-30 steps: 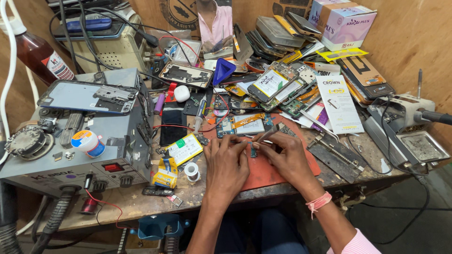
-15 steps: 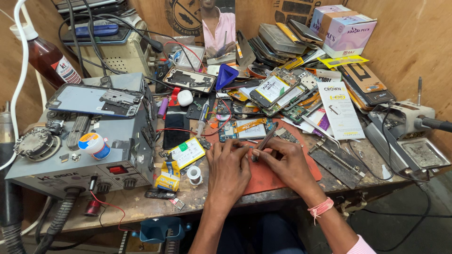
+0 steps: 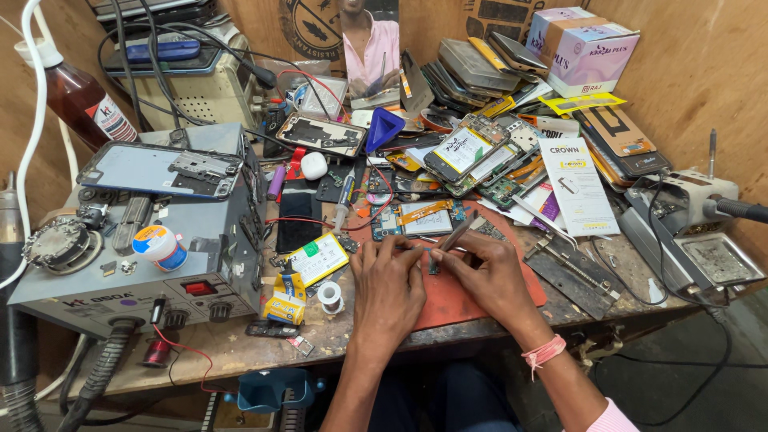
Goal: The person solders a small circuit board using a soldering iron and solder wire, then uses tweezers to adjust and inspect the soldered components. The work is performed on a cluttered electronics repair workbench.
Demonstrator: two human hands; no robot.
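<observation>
I saw a small dark part (image 3: 433, 262) lying on the red mat (image 3: 456, 300), and everything else I place from that mat. The part sat near the mat's far edge, pinned between both hands. My left hand (image 3: 390, 290) rested on the mat's left edge, its fingertips pressed down on the part, so that grip was clenched on it. My right hand (image 3: 490, 276) lay over the middle of the mat with a pair of tweezers (image 3: 453, 237) pinched in its fingers, the tips angled down to the part. A pink band (image 3: 543, 354) circled the right wrist, just off the mat's near edge.

Just beyond the mat's far edge lay an opened phone (image 3: 419, 218) showing its circuit board. To the mat's left lay a flat battery with a yellow-green label (image 3: 318, 258), and nearer the desk's front edge a small spool of solder wire (image 3: 329, 294). Further left of the mat stood a grey rework station (image 3: 144, 264) with a phone frame (image 3: 160, 170) on top. To the mat's right lay a dark metal clamp plate (image 3: 572, 272) and a white printed card (image 3: 578, 186). Far behind the mat, a heap of phone parts (image 3: 480, 152) crowded the wooden desk (image 3: 240, 344), with a pink and white box (image 3: 588, 52) at the back.
</observation>
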